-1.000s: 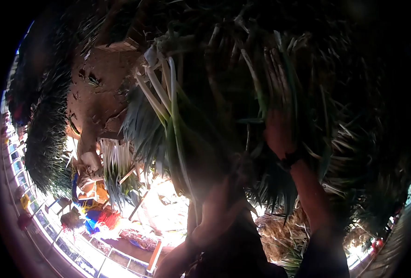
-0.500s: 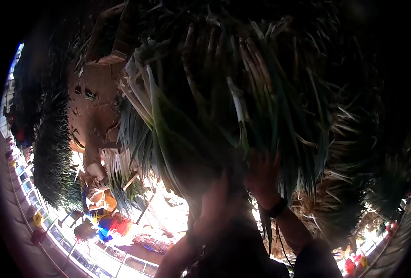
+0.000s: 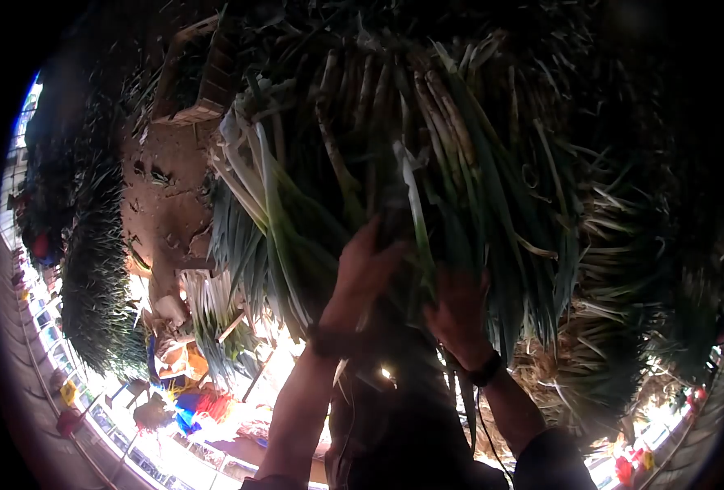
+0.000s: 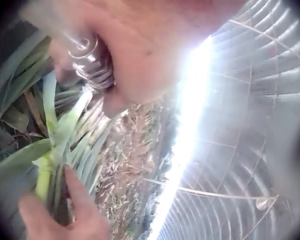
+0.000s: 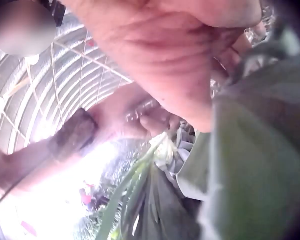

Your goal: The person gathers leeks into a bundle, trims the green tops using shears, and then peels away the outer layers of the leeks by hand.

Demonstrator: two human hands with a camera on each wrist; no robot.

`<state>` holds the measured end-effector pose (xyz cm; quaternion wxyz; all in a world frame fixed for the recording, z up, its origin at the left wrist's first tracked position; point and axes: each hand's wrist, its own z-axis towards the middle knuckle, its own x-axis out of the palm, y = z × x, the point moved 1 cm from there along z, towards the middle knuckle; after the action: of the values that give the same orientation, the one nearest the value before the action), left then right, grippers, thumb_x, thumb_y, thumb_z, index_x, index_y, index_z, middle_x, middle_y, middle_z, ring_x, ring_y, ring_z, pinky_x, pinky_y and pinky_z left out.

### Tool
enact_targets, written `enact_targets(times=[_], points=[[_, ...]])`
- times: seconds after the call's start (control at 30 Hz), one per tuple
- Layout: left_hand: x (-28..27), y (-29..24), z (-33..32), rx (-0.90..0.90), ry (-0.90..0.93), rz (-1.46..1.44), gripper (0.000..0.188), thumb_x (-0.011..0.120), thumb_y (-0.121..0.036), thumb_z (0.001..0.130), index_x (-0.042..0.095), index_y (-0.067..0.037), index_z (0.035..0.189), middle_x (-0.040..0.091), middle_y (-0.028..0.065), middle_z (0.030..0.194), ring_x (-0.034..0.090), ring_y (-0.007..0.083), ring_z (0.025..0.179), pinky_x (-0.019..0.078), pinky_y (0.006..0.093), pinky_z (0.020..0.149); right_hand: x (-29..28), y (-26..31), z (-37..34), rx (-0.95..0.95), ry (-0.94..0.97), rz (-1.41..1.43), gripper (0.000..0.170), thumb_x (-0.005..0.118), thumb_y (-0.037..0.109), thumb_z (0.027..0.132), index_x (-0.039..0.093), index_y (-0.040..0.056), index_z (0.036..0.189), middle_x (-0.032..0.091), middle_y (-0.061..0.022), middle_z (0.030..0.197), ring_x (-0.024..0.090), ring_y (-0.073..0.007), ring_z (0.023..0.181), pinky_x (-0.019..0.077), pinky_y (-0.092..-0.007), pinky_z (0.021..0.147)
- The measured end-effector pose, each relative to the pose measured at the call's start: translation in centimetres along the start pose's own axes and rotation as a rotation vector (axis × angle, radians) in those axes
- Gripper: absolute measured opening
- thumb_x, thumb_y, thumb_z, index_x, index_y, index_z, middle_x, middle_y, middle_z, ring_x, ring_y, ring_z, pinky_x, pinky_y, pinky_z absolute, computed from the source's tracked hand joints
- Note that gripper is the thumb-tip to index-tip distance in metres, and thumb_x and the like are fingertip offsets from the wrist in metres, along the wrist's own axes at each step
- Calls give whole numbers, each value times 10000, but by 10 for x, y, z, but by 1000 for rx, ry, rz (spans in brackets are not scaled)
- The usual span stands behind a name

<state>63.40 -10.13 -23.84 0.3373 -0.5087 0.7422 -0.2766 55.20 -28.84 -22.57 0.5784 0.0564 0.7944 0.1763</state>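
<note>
A long green onion (image 3: pixel 415 204) with a pale lower stem rises above my right hand (image 3: pixel 460 314) in the head view. In the left wrist view, the right thumb and fingers (image 4: pixel 80 215) pinch its green part (image 4: pixel 44 177). My left hand (image 3: pixel 364 265) is just left of the stem, in front of the pile. Its fingers curl round a metal tool with a coiled spring (image 4: pixel 92 62), and the tool's far end is hidden by the hand. The tool's tip is close to the cut-looking pale end of a stalk (image 4: pixel 82 105). Broad leaves (image 5: pixel 260 150) cover much of the right wrist view.
A big heap of green onions (image 3: pixel 452 122) spreads in front of both hands. More stalks with pale ends (image 3: pixel 607 220) are stacked at the right. A wooden crate (image 3: pixel 190 113) stands at the back left beside bare brown ground (image 3: pixel 162 180). Leafy bundles (image 3: pixel 93 278) line the far left.
My right hand has drawn back from the heap toward my body, and a green onion stem now stands above it. The left hand has moved up and forward, close to that stem.
</note>
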Motion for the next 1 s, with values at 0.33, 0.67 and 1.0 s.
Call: enact_targets(times=[0.33,0.67,1.0], points=[[-81,-12,-165,-137,-192,-68,753,754,-33,768,469,16,1463,654,115,1188,618,146,985,513,293,873,-79,91,18,-108,-291,382,653,716,91,745,500,2,1355,594,-175,1186,564,-381,1098,334,-589,1116],[-85,-2,-173,-157,-284,-9,783,729,-14,782,428,-38,1505,595,72,1115,590,158,938,515,296,808,-133,90,-21,-63,-475,406,585,688,16,760,527,-81,1313,591,-218,1107,604,-372,965,484,-505,944],[-92,-16,-180,-65,-502,-60,791,708,-2,772,414,-2,1506,600,78,1208,586,134,994,535,263,743,-61,120,19,-243,-199,563,615,749,64,804,505,-42,1359,573,-232,1222,595,-386,1053,506,-447,914]])
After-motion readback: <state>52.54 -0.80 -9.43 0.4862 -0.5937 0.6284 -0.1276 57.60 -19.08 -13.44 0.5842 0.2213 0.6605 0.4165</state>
